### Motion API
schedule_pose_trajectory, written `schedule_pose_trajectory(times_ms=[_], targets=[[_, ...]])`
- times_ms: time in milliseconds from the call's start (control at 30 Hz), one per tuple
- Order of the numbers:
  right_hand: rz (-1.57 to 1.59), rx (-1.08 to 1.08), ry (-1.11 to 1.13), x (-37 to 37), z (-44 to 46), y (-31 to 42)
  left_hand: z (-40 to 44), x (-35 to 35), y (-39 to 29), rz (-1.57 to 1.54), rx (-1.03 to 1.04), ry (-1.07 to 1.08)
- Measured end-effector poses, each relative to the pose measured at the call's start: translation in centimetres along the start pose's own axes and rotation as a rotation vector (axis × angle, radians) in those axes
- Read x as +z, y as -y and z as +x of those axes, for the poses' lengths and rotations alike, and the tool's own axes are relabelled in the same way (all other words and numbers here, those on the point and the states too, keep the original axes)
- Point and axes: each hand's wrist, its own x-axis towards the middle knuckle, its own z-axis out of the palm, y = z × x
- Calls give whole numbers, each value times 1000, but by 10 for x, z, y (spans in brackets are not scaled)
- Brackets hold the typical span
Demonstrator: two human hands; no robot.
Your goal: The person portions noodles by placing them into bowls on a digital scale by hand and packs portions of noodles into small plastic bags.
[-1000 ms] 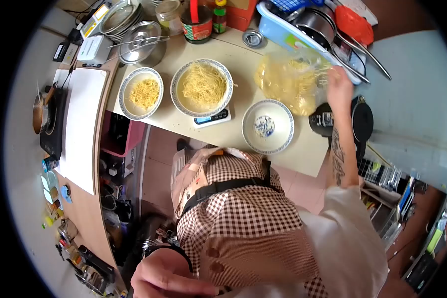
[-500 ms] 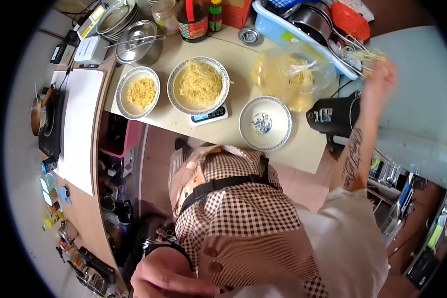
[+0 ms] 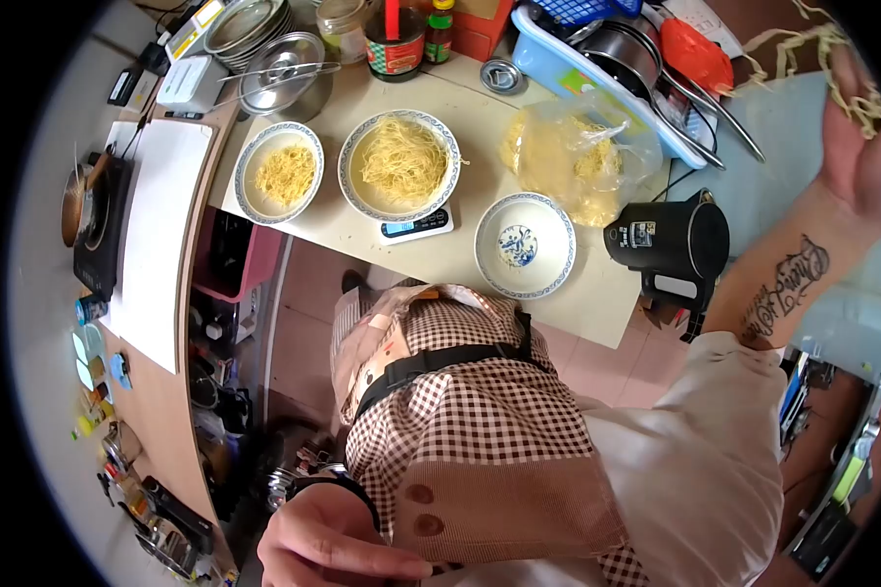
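- I'm gripping noodles [image 3: 828, 37] that are showing pale yellow.
- I'm wearing a brown-and-white checked apron [image 3: 475, 406] — its strap [image 3: 440, 369] is showing black.
- One white bowl [image 3: 519, 247] is bearing a blue floral centre — and a blue-grey patterned rim.
- The kettle [image 3: 671, 235] is showing black, the basin [image 3: 539, 61] light blue.

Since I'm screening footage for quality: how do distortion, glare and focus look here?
Head view: strong wide-angle bending, with black corners; head view: the right hand and the noodles at it sit by the dark rim, looking somewhat soft; head view: bright glints on the lid and bag; head view: the kettle looks reasonably clear.
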Motion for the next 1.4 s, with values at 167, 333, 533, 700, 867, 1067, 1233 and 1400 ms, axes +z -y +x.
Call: schedule_pose_trajectory(times_ms=[167,333,533,700,867,1067,1233,1400], targets=[[18,121,368,45,-47,-50,-8,-7,-11,29,-31,-47],[-250,484,1070,132,-127,-137,-24,1,-12,132,59,-204],[-538,184,1194,183,-199,-169,-28,-11,-25,175,38,-155],[-444,313,937,149,-164,-136,-32,-12,-31,258,27,-201],[-412,513,872,100,-176,-120,-27,-9,-17,234,119,-259],[-376,786,806,56,-244,-140,-9,-25,-28,89,-200,-40],[-477,780,948,55,-268,-138,-12,0,7,112,94,-233],[-396,716,1104,63,-298,-140,-12,-6,3,141,-8,-162]])
